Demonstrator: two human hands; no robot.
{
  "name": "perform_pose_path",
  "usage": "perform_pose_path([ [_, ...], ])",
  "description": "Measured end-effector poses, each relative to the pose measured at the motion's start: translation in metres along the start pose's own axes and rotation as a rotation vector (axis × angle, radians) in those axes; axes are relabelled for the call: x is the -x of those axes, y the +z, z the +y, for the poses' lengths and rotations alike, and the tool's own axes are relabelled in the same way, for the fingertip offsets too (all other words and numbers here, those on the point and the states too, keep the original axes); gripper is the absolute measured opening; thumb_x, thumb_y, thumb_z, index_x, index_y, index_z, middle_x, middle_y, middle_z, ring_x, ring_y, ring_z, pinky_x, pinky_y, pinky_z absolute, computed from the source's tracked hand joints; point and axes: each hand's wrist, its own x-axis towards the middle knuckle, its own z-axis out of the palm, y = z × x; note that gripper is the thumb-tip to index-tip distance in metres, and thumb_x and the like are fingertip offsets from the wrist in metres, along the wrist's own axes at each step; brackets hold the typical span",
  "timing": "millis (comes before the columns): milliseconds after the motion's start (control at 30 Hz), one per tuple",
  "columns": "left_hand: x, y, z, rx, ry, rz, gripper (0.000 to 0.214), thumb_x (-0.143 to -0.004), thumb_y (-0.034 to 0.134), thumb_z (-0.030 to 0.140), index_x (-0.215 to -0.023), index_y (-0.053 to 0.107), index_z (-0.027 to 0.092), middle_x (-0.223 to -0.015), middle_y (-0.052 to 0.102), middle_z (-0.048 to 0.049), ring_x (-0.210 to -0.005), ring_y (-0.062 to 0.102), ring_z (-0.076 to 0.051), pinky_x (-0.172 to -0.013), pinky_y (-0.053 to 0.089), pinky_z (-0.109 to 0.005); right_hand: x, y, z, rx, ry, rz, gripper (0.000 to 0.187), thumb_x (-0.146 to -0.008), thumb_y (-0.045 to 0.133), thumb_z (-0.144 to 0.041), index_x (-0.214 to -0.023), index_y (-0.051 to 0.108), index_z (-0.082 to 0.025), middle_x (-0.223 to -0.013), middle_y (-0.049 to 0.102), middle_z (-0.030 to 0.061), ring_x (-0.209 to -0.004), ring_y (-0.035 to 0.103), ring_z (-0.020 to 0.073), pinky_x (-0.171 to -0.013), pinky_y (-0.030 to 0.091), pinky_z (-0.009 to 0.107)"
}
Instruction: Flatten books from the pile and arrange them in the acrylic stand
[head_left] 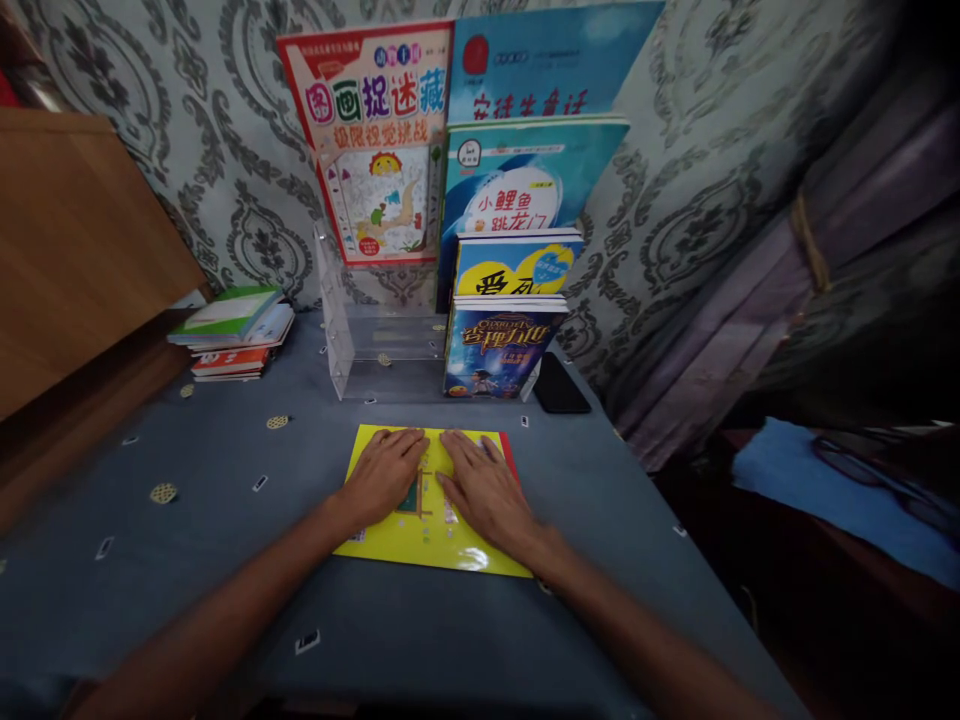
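Observation:
A yellow book (420,550) with a red edge on its right lies flat on the table in front of me. My left hand (386,470) rests palm down on its left half, fingers stretched toward the far edge. Palm down on the right half lies my right hand (487,487), its fingers extended and its thumb apart. Both hands press on the cover and grip nothing. Beyond the book stands a clear acrylic book rack (390,380), its right side filled with tiered books, a dark blue book (499,350) in front.
A red-bordered picture book (375,150) stands at the rack's upper left. Several stacked books (232,335) lie at the back left beside a wooden panel (82,250). A black phone (561,384) lies right of the rack. The table's right edge borders a curtain (735,320) and blue cloth (840,500).

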Motion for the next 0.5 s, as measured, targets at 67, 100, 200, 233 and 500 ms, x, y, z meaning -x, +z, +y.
perform_pose_path([
  [67, 0.003, -0.003, 0.001, -0.052, -0.034, -0.021, 0.035, -0.099, 0.044, 0.015, -0.132, 0.056, 0.013, -0.138, 0.061, -0.0127, -0.127, 0.056, -0.025, -0.103, 0.043, -0.043, 0.004, -0.002, 0.004, 0.02, 0.027, 0.006, 0.051, -0.098, 0.044, -0.03, -0.146, 0.046, -0.012, -0.148, 0.052, 0.0188, -0.143, 0.043, 0.0306, -0.117, 0.033, 0.058],
  [100, 0.004, -0.005, 0.0, -0.079, -0.051, -0.033, 0.035, -0.099, 0.045, 0.015, -0.132, 0.056, 0.013, -0.138, 0.062, -0.0133, -0.127, 0.057, -0.026, -0.102, 0.044, -0.043, 0.006, -0.003, 0.006, 0.03, 0.042, 0.012, 0.051, -0.098, 0.044, -0.031, -0.146, 0.046, -0.012, -0.148, 0.052, 0.0185, -0.142, 0.044, 0.0309, -0.117, 0.032, 0.059],
  [200, 0.008, -0.013, -0.004, -0.156, -0.13, -0.063, 0.034, -0.099, 0.045, 0.015, -0.13, 0.057, 0.011, -0.133, 0.064, -0.0149, -0.122, 0.06, -0.028, -0.096, 0.047, -0.043, 0.011, -0.005, 0.01, 0.056, 0.084, 0.032, 0.051, -0.099, 0.043, -0.035, -0.145, 0.047, -0.012, -0.147, 0.053, 0.0183, -0.142, 0.044, 0.0312, -0.117, 0.029, 0.059],
  [233, 0.009, -0.015, -0.007, -0.175, -0.161, -0.068, 0.033, -0.099, 0.044, 0.015, -0.128, 0.058, 0.011, -0.13, 0.065, -0.0153, -0.118, 0.062, -0.027, -0.093, 0.048, -0.041, 0.013, -0.005, 0.011, 0.061, 0.098, 0.036, 0.051, -0.1, 0.042, -0.036, -0.145, 0.047, -0.012, -0.147, 0.053, 0.0183, -0.142, 0.044, 0.0313, -0.117, 0.029, 0.06],
  [500, 0.01, -0.023, -0.015, -0.211, -0.267, -0.097, 0.028, -0.101, 0.039, 0.016, -0.108, 0.066, 0.013, -0.109, 0.07, -0.0134, -0.097, 0.068, -0.025, -0.08, 0.052, -0.037, 0.018, -0.01, 0.018, 0.081, 0.156, 0.065, 0.047, -0.101, 0.039, -0.034, -0.14, 0.05, -0.012, -0.144, 0.056, 0.0193, -0.138, 0.049, 0.0321, -0.111, 0.033, 0.06],
])
